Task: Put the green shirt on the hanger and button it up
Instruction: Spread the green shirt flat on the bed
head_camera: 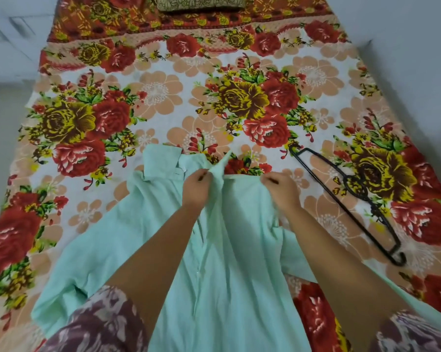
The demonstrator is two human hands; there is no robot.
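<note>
Both hands pinch soft mint green shirt [148,240] fabric near collar: left hand [198,185], right hand [280,188]; thin black hanger [351,201] lies right of right hand.

I counted one green shirt [143,224] and one black hanger [373,210]. There were two hands, the left hand [198,185] and the right hand [280,189], and two patterned sleeves [100,323]. There was a single floral bedsheet [163,97], and one dark patterned cushion [201,2] at the far end.
</note>
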